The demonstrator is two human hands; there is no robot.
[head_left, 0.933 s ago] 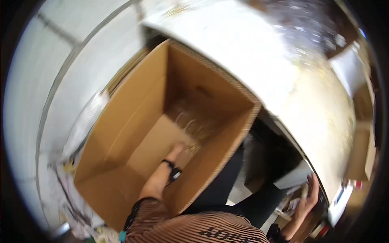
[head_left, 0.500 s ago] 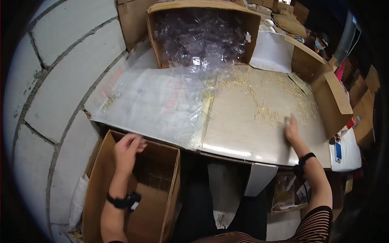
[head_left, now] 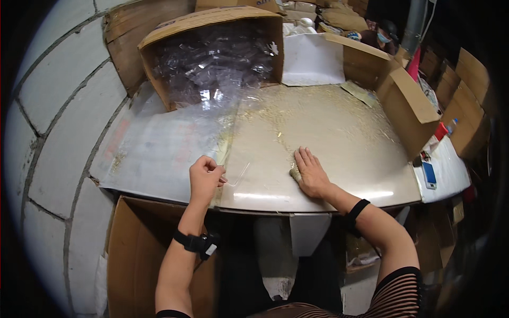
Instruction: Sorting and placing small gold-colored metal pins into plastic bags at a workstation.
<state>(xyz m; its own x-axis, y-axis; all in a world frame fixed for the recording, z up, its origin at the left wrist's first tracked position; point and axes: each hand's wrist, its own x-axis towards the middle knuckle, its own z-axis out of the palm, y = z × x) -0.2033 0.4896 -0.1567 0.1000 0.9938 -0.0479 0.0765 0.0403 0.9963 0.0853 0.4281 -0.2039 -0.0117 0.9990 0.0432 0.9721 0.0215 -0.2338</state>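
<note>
Over the near part of the work table (head_left: 265, 193), my left hand (head_left: 205, 177) is closed with fingertips pinched together. Thin bright edges of a clear plastic piece (head_left: 243, 172) show beside its fingertips and seem to run from them; its exact shape is hard to make out. My right hand (head_left: 313, 174) lies palm down on the smooth tan surface, fingers stretched out. Its thumb wears a greenish-brown wrap (head_left: 295, 175). Thin gold-coloured slivers (head_left: 278, 134) are scattered beyond the hands, most of them toward the back and right.
A tipped cardboard box (head_left: 212, 21) full of clear plastic pieces (head_left: 212, 63) spills onto the table. Cardboard walls (head_left: 405, 100) edge the right side, with a phone (head_left: 429, 175) beyond. Below the left edge stands an open carton (head_left: 132, 254). Another person (head_left: 384, 37) is at the back right.
My left hand has moved from above the open carton to over the table, pinching a clear piece. My right hand has come leftward and nearer, now flat on the surface. The view has turned right.
</note>
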